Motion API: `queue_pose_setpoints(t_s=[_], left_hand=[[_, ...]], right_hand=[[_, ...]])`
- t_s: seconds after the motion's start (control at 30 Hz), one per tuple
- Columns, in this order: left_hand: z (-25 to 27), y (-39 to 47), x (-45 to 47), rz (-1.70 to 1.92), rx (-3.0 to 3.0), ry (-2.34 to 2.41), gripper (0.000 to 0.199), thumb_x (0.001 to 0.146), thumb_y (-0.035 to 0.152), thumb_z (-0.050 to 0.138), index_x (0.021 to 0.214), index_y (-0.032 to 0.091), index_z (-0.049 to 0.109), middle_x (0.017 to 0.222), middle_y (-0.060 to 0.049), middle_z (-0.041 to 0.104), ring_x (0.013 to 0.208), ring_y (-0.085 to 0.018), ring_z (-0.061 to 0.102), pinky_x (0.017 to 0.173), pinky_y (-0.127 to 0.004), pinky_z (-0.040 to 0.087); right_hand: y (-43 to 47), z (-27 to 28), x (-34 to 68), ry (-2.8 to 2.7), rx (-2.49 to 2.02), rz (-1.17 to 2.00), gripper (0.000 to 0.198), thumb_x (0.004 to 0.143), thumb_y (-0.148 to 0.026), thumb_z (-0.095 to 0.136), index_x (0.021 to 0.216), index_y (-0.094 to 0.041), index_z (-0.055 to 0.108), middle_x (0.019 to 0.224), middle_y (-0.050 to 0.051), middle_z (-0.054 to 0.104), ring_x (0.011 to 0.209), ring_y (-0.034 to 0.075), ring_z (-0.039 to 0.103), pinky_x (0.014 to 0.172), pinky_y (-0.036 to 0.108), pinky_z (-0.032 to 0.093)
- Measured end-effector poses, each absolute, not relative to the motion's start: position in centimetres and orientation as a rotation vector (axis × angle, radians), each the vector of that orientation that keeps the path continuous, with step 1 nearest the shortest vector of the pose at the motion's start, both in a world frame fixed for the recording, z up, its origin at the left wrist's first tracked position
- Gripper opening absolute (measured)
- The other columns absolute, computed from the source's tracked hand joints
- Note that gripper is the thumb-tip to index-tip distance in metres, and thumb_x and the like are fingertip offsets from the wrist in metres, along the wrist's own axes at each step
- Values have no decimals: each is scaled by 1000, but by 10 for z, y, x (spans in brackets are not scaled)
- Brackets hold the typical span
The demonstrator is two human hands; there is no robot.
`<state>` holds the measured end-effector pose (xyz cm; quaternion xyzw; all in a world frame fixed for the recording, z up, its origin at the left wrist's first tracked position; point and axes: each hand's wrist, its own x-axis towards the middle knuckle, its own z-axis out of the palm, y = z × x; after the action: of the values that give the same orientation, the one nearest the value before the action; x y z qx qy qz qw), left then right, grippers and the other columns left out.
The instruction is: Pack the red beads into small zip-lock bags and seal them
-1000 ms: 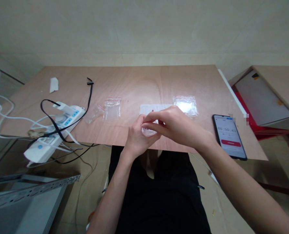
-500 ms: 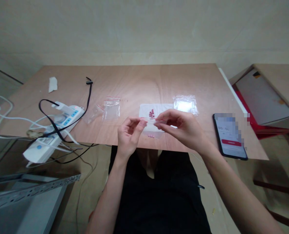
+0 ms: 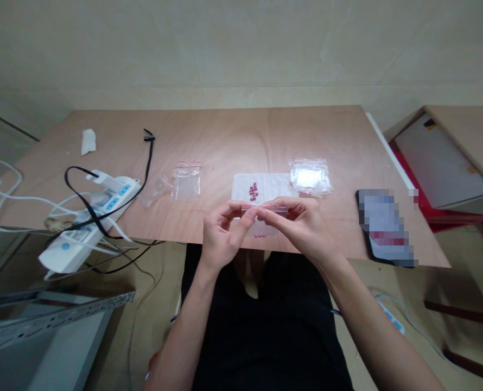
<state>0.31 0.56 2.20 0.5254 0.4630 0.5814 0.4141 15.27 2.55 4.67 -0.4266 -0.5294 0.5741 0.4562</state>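
Observation:
Between my two hands is a small clear zip bag [image 3: 261,228] with a red line along its top and a few pinkish-red pieces at its bottom. My left hand [image 3: 227,233] pinches the top edge between thumb and fingers. Close against it, my right hand [image 3: 300,225] pinches the same edge, the two thumbs almost touching. Just beyond my fingers, several small red pieces [image 3: 253,191] lie in a cluster on a white sheet [image 3: 241,183]. What the red pieces are, I cannot make out.
A stack of clear zip bags [image 3: 310,176] lies right of the sheet; more bags [image 3: 186,182] lie to the left. A phone [image 3: 383,228] rests near the table's right edge. At the left sit a white power strip [image 3: 90,225], tangled cables and a white scrap [image 3: 88,141].
My right hand has moved left and slightly down, its fingers closing onto the bag's top edge beside my left thumb. My left hand has shifted slightly right and down.

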Motion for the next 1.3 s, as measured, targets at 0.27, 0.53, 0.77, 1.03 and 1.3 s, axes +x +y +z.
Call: queue_pose_setpoints(t_s=[0.27,0.53,0.77,1.03,1.3], left_hand=[[24,3,-1,1463,1288,1235,16,80,30,73,78,15,68,69,-2,71,60,-11,66,59,-20,53],[29,3,0,1359,1376,1194,14,83,29,70,80,16,71,77,-4,74,71,-13,69,69,-23,55],[26,3,6,1318,1369,1183,16,82,31,70,78,16,71,74,-4,74,67,-15,68,66,-26,55],[33,3,11,1339,1420,1247,13,79,30,74,75,17,75,73,-5,75,64,-15,69,62,-26,57],[28,3,4,1386,1313,1271,14,77,31,76,73,17,76,69,-5,76,60,-15,69,61,-26,56]], right_hand=[[20,40,159,-1160,-1071,1428,19,63,-34,86,70,-19,76,61,0,70,56,10,62,56,22,53],[17,41,163,-1256,-1052,1396,20,69,-37,82,78,-20,77,71,2,74,61,12,64,60,26,55],[12,42,166,-1298,-1101,1298,24,70,-40,81,66,-18,70,61,1,67,56,12,61,56,25,51],[9,41,167,-1368,-1117,1254,19,78,-38,75,75,-19,72,71,3,73,65,15,67,63,28,55],[11,46,177,-1415,-1156,1100,12,79,-31,74,79,-19,77,71,3,75,62,16,67,58,28,57]])
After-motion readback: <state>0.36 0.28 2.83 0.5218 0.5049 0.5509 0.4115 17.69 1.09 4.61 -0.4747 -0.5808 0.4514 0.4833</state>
